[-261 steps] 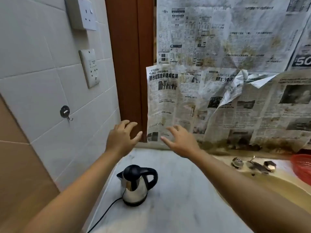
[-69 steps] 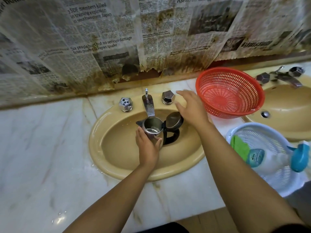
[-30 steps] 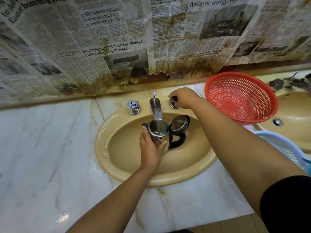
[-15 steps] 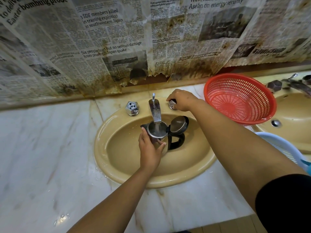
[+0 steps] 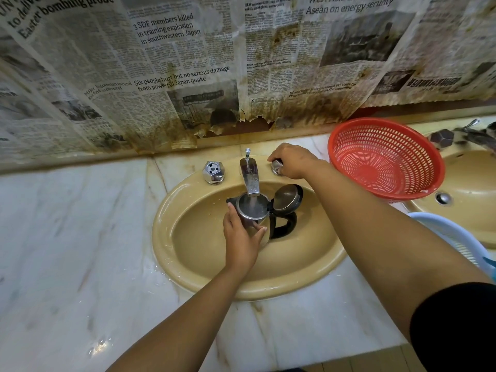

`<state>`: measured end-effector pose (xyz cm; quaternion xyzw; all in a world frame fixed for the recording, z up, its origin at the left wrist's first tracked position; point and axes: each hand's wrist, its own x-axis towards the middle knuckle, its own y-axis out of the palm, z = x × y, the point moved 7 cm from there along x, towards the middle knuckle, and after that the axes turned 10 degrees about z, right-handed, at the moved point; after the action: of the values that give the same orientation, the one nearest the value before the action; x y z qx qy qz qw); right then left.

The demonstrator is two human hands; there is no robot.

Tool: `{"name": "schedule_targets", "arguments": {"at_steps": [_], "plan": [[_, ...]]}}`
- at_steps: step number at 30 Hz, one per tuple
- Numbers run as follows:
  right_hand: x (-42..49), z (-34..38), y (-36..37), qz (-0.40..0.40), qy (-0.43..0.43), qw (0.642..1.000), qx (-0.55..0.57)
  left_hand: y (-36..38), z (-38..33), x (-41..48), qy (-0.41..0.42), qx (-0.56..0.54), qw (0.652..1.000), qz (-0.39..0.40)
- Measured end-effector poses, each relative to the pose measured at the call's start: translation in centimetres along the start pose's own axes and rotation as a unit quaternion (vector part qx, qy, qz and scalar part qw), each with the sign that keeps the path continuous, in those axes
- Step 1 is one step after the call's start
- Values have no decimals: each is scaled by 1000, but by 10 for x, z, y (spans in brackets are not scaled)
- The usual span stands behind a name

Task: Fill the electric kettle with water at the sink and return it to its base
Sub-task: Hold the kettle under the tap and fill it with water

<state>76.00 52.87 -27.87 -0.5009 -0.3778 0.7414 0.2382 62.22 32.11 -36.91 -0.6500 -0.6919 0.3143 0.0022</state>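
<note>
The steel electric kettle with a black handle sits inside the yellow sink, its lid flipped open to the right. Its mouth is right under the chrome faucet spout, and water runs into it. My left hand wraps around the kettle's body from the near side. My right hand is closed over the right tap knob at the sink's back rim. The kettle's base is out of view.
The left tap knob stands free. A red plastic colander leans on the counter right of the sink, beside a second sink and a white basket. Stained newspaper covers the wall. The marble counter stretches left, wet in spots.
My right hand went from beside the kettle's lid to the right tap knob and stays gripped on it. Water now falls into the kettle. My left hand keeps hold of the kettle.
</note>
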Motion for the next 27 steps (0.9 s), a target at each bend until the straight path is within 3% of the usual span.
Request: {"name": "schedule_targets", "arguments": {"at_steps": [27], "plan": [[8, -8, 4, 30, -20, 999, -14, 2, 2, 1, -3, 5, 1000, 3]]}}
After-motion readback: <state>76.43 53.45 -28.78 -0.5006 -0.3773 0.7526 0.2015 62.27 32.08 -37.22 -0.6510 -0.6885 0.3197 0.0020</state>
